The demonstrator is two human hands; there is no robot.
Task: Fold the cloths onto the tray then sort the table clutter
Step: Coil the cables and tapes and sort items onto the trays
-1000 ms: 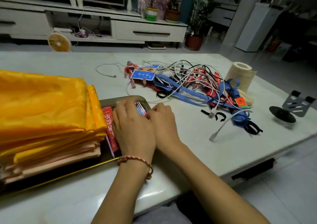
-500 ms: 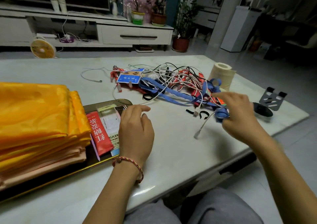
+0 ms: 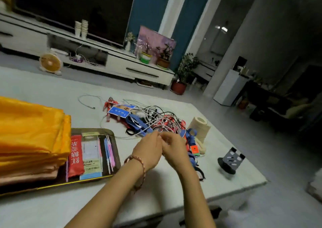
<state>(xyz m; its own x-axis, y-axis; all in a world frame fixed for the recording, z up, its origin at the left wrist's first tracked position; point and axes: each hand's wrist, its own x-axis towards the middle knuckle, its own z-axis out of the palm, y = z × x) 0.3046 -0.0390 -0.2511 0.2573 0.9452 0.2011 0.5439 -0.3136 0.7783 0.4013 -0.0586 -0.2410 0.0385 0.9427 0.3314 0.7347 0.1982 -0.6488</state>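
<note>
While cloths point(image 3: 29, 128) sit stacked on tray point(image 3: 116, 147) lwr left, I see left hand point(image 3: 148, 152) & right hand point(image 3: 175, 149) touching mid-frame at cable tangle point(image 3: 156, 117); too blurry, can't tell grip.

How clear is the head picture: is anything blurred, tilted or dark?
Head view: the frame is tilted and bent by the wide lens; the room at right is dark; the left hand, right hand and cables are blurred, so the grips cannot be read; the cloths and tray are sharper.
</note>
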